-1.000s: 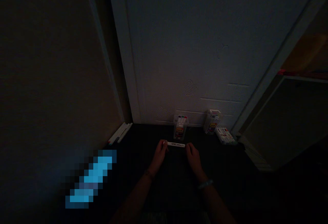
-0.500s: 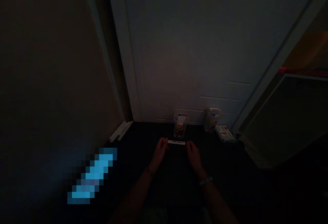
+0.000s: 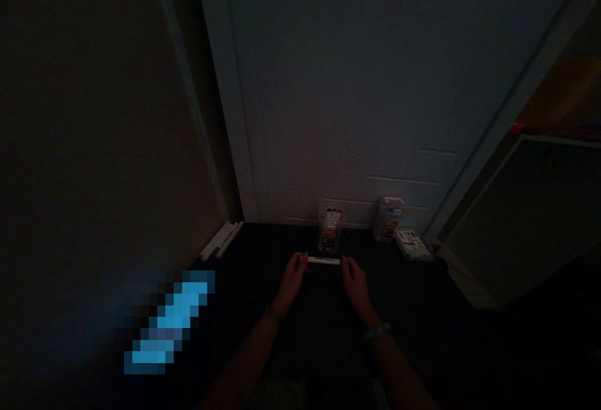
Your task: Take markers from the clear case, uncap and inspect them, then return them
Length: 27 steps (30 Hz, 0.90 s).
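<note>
A white marker (image 3: 323, 261) lies crosswise between my two hands, with dark print along its barrel. My left hand (image 3: 295, 267) is closed on its left end. My right hand (image 3: 352, 272) is closed at its right end, fingertips pinched together. Just beyond the marker stands a clear plastic case (image 3: 329, 239), with a few white markers inside showing coloured ends. The room is dim, so finger details are hard to make out.
Several loose white markers (image 3: 222, 240) lie at the left by the wall. A second clear case (image 3: 389, 221) stands at the back right, beside a flat pack of markers (image 3: 413, 244). A white panel (image 3: 300, 116) rises behind the dark tabletop (image 3: 323, 322). A pixelated blue glow (image 3: 176, 316) is at left.
Both hands and the marker have stayed almost in place, with only a very slight shift to the right. The picture is a little darker.
</note>
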Tool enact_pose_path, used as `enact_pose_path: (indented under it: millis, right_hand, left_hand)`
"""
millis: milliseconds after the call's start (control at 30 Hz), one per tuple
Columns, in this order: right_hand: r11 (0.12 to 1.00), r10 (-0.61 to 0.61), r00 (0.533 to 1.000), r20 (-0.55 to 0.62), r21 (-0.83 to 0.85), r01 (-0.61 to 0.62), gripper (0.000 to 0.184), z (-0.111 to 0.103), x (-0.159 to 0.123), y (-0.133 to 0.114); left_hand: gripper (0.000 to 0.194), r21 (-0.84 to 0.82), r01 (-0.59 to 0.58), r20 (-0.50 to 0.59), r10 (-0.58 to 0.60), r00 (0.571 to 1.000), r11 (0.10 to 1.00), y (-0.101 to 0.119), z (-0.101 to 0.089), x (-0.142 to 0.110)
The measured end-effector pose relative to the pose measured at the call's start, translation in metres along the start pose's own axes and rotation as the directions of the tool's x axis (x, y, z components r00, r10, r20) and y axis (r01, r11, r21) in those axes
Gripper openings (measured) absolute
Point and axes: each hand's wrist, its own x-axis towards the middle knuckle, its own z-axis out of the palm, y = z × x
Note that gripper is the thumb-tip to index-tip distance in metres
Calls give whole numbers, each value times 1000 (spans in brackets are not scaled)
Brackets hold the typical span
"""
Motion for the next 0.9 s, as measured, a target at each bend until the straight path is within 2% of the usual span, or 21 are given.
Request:
enact_pose_path:
  millis: [400,500,633,733,900]
  right_hand:
    - [997,37,999,7,66,-38,35,0,0,-3]
    - [971,148,989,8,188,-147,44,0,3,-1]
    - [879,298,953,48,375,-294,61,-3,8,1]
    - [836,328,942,78,439,-328,70,-7,10,1]
    - [815,331,935,129,460,-352,77,-12,10,1]
  left_hand:
    - [38,-91,2,-2,-2,1000,996,-21,0,9]
    - [37,-85,5,7,-4,1000,996,-20,0,8]
    - [37,-52,1,10,-1,1000,999,-16,-1,6]
    - [39,-46,8,5,-8,1000,999,-15,0,6]
    - [40,-53,21,-4,-21,1000,998,-16,-1,6]
